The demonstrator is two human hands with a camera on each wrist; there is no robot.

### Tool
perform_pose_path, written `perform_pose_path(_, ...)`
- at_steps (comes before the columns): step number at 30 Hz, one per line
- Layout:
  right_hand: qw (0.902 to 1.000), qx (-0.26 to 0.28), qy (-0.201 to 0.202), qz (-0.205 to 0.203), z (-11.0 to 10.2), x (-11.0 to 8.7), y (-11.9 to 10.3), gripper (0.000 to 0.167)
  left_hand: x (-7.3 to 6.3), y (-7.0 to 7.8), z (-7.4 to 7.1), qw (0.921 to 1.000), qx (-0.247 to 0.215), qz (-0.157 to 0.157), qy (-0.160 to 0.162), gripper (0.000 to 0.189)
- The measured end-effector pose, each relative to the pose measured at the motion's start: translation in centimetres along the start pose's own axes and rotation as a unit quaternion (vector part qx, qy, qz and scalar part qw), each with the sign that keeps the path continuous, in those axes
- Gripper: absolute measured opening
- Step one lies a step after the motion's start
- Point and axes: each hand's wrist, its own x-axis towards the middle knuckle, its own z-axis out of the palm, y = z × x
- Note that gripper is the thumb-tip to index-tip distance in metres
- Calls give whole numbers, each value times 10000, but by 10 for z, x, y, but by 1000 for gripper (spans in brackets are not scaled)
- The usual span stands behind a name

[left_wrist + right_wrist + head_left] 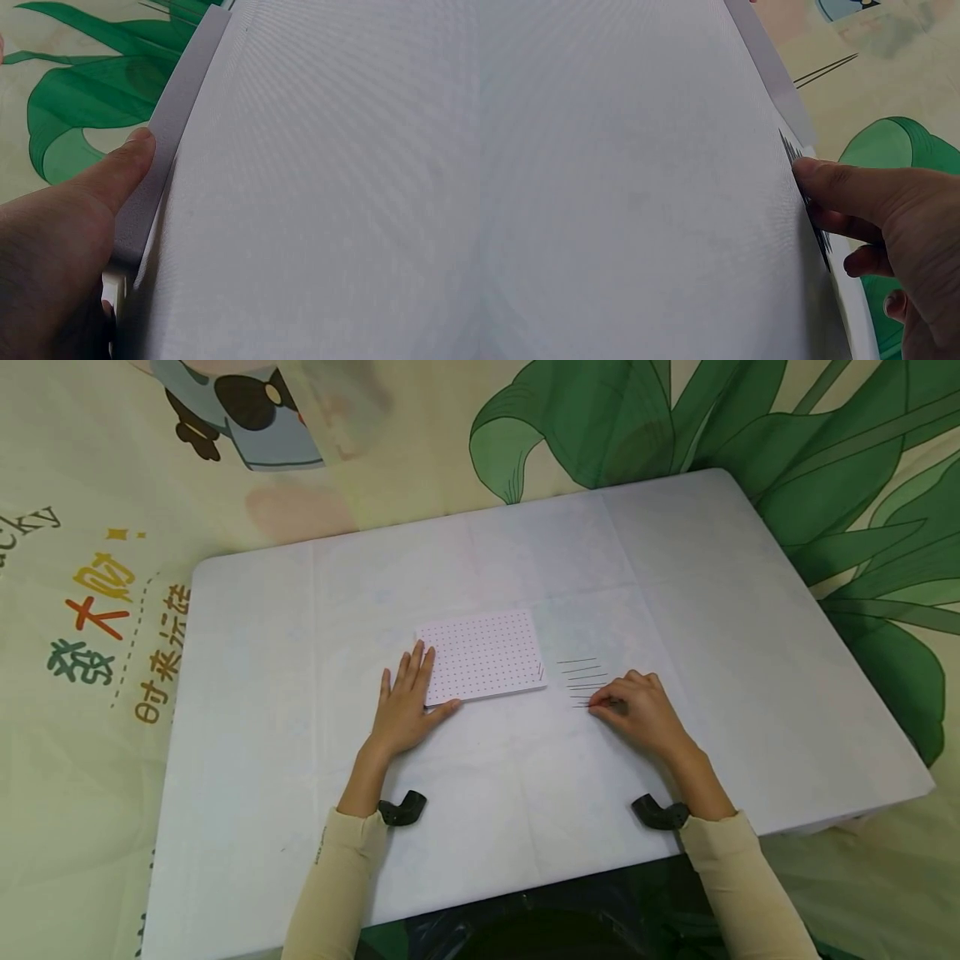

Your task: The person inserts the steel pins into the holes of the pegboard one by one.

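A white block point(483, 656) with a grid of small dark dots on top lies flat mid-table. Two thin dark sticks point(826, 70) stand up from it near its right end. My left hand point(405, 710) rests at the block's left end, fingers spread, the thumb point(139, 146) against its front side. Right of the block, several thin black sticks point(581, 669) lie in a rough column on the cloth. With thumb and fingertips my right hand point(637, 710) pinches the nearest black stick point(817, 232), still down at the tabletop.
The white-covered table point(262, 777) reaches well beyond both hands. A patterned cloth point(420, 435) with green leaves hangs behind it and on the right. A black wrist mount point(405, 808) sits at the left wrist and another mount point(660, 812) at the right.
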Motion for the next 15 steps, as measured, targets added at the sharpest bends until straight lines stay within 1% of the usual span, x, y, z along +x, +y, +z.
perform_pose_path(7, 10000, 6, -36, 28, 0, 2, -1, 13, 0, 0, 0, 10000, -22, -9, -19, 91)
perform_pose_path(15, 9997, -183, -152, -13, -2, 5, -4, 12, 1, 0, 0, 10000, -59, -13, 4, 92)
